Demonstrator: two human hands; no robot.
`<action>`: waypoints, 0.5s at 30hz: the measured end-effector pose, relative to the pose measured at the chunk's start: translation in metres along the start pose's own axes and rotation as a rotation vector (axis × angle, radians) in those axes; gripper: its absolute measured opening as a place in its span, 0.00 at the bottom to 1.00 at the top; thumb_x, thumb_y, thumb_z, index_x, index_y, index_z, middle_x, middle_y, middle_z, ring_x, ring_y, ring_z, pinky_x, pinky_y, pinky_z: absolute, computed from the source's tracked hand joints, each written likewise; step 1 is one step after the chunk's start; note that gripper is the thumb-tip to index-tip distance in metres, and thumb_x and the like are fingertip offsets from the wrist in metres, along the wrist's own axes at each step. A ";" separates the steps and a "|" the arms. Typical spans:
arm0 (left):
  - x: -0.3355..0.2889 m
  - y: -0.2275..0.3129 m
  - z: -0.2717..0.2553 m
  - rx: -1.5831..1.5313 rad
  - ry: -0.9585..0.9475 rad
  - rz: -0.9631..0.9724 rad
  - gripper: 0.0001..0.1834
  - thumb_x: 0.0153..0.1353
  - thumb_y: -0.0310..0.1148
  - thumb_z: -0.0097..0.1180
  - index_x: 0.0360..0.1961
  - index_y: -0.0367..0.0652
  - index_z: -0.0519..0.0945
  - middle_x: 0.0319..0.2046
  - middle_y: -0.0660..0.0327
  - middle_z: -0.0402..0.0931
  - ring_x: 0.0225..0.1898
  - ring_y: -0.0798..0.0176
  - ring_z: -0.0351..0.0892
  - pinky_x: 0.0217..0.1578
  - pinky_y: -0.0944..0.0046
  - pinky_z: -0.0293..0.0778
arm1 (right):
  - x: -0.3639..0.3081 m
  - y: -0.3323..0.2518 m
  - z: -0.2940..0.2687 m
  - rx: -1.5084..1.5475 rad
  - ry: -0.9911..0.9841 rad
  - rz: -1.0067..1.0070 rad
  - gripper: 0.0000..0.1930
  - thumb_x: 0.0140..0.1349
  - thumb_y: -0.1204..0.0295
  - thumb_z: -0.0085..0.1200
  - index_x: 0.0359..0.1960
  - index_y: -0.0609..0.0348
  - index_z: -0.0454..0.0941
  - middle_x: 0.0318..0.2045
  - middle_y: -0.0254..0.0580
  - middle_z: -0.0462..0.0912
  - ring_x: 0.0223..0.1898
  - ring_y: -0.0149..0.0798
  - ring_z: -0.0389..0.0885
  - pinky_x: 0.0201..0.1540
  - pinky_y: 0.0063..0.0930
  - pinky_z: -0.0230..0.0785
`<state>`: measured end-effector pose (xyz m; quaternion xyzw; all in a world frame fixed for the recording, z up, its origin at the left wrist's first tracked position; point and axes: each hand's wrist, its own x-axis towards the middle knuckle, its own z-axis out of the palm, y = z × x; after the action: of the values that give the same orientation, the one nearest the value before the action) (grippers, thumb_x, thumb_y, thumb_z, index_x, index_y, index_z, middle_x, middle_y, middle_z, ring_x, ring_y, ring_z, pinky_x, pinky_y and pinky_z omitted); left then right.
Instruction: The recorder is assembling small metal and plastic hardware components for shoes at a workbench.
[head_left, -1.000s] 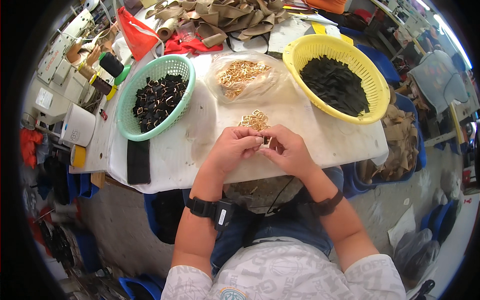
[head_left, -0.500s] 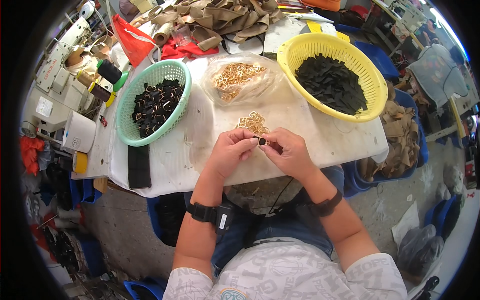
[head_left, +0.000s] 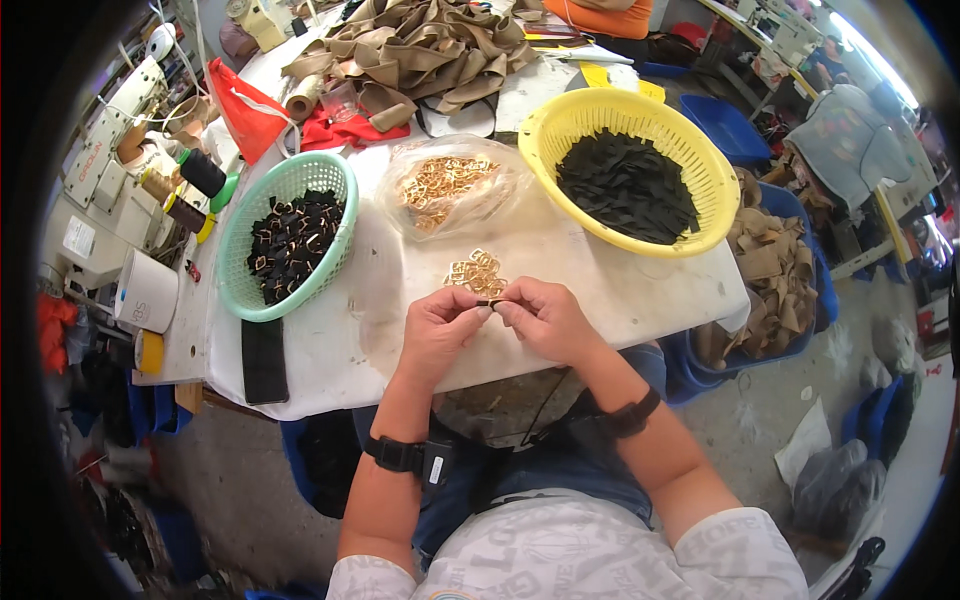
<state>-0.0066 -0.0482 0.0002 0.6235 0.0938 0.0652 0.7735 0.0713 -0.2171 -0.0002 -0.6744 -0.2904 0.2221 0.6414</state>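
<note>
Over the table's near edge, my left hand (head_left: pixel 440 325) and my right hand (head_left: pixel 545 318) meet fingertip to fingertip. Both are closed in a pinch on a small black strip (head_left: pixel 488 302), one at each end. Fingers cover most of the strip, and any metal ring on it can hardly be made out. Just beyond my fingertips lies a small pile of gold metal rings (head_left: pixel 474 272). Behind that, a clear plastic bag (head_left: pixel 408 222) holds many more gold rings. Black strips fill the yellow basket (head_left: pixel 715 190) at right; the green basket (head_left: pixel 340 240) at left holds black strips with gold rings.
A black phone-like slab (head_left: pixel 265 362) lies at the table's left edge. Thread spools (head_left: pixel 203 172) and a sewing machine (head_left: pixel 100 235) stand further left. Tan pieces (head_left: pixel 410 55) are heaped at the back. Right of the table, a blue bin (head_left: pixel 825 290) holds more tan pieces.
The gold ring visible on the black strip earlier is now mostly hidden, and the strip lies level between my fingertips. The whole scene has shifted slightly left and down in view.
</note>
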 end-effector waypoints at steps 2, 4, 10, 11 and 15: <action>0.001 -0.001 0.000 0.004 -0.031 0.016 0.05 0.56 0.22 0.61 0.34 0.37 0.80 0.24 0.70 0.76 0.22 0.80 0.68 0.22 0.78 0.62 | -0.001 -0.001 0.001 -0.014 0.009 -0.022 0.03 0.63 0.75 0.54 0.32 0.62 0.76 0.20 0.28 0.73 0.22 0.20 0.67 0.25 0.17 0.60; -0.002 -0.001 -0.002 0.029 -0.036 0.025 0.05 0.56 0.22 0.61 0.35 0.37 0.80 0.24 0.69 0.76 0.23 0.79 0.68 0.23 0.78 0.62 | -0.002 -0.001 0.001 -0.040 0.025 -0.051 0.03 0.61 0.77 0.55 0.30 0.64 0.76 0.19 0.32 0.74 0.22 0.24 0.67 0.25 0.21 0.61; -0.001 -0.002 0.005 0.057 -0.012 0.074 0.03 0.57 0.20 0.60 0.33 0.35 0.79 0.28 0.65 0.76 0.25 0.75 0.73 0.26 0.76 0.69 | 0.002 0.010 0.003 -0.121 0.080 -0.247 0.01 0.58 0.80 0.55 0.29 0.63 0.76 0.20 0.42 0.75 0.24 0.30 0.70 0.29 0.26 0.65; -0.001 -0.004 0.005 0.049 0.000 0.113 0.03 0.57 0.19 0.59 0.32 0.35 0.79 0.29 0.64 0.76 0.26 0.74 0.73 0.26 0.75 0.69 | 0.002 0.008 0.003 -0.116 0.080 -0.232 0.01 0.58 0.80 0.55 0.29 0.63 0.76 0.20 0.42 0.75 0.24 0.30 0.70 0.29 0.26 0.65; -0.001 -0.008 0.005 0.086 0.034 0.203 0.03 0.56 0.17 0.57 0.31 0.34 0.78 0.32 0.62 0.76 0.27 0.72 0.74 0.28 0.73 0.71 | -0.001 0.003 0.003 -0.082 0.077 -0.153 0.02 0.58 0.79 0.54 0.28 0.64 0.76 0.21 0.43 0.75 0.23 0.31 0.70 0.29 0.27 0.65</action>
<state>-0.0066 -0.0550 -0.0067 0.6611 0.0462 0.1498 0.7338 0.0691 -0.2158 -0.0036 -0.6841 -0.3251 0.1342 0.6389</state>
